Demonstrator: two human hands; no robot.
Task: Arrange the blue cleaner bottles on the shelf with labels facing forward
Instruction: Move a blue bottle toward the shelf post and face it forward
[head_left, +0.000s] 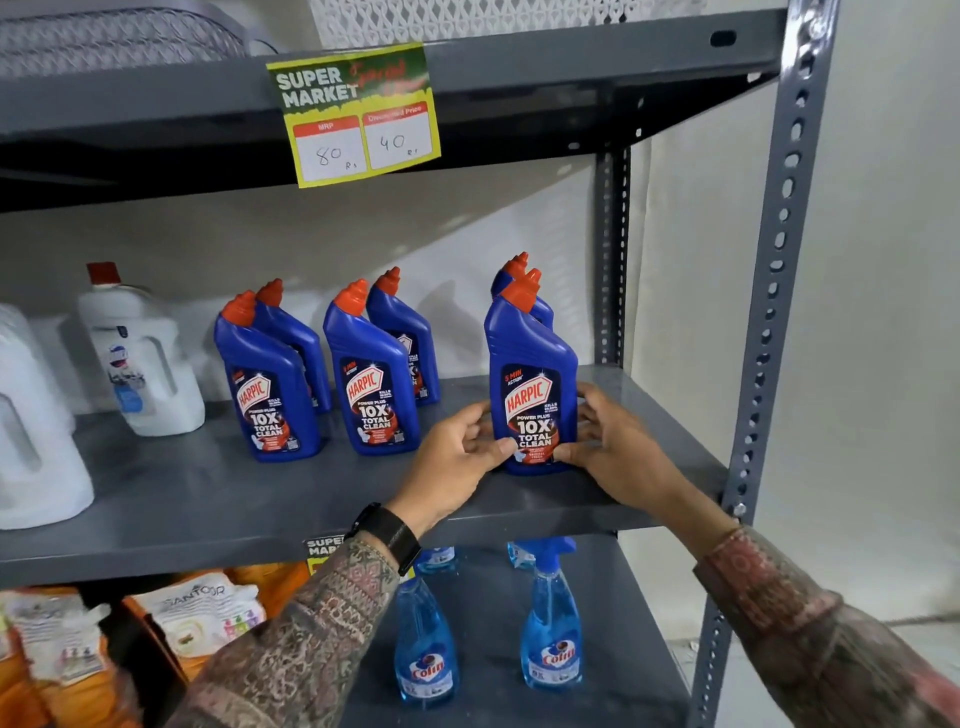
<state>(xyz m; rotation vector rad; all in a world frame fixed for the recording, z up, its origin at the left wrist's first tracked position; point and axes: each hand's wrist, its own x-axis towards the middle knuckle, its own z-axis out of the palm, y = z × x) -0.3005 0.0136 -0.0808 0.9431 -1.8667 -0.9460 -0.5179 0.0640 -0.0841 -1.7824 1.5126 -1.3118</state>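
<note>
Both hands, L (457, 457) & R (613, 447), grip front-right Harpic bottle (532, 384), label fwd.

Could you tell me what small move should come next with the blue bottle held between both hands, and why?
Probably let go. The front right bottle stands upright on the shelf, label forward, with the left hand and right hand at its base; the gap toward the middle pair looks wider, so perhaps nudge it left first.
</note>
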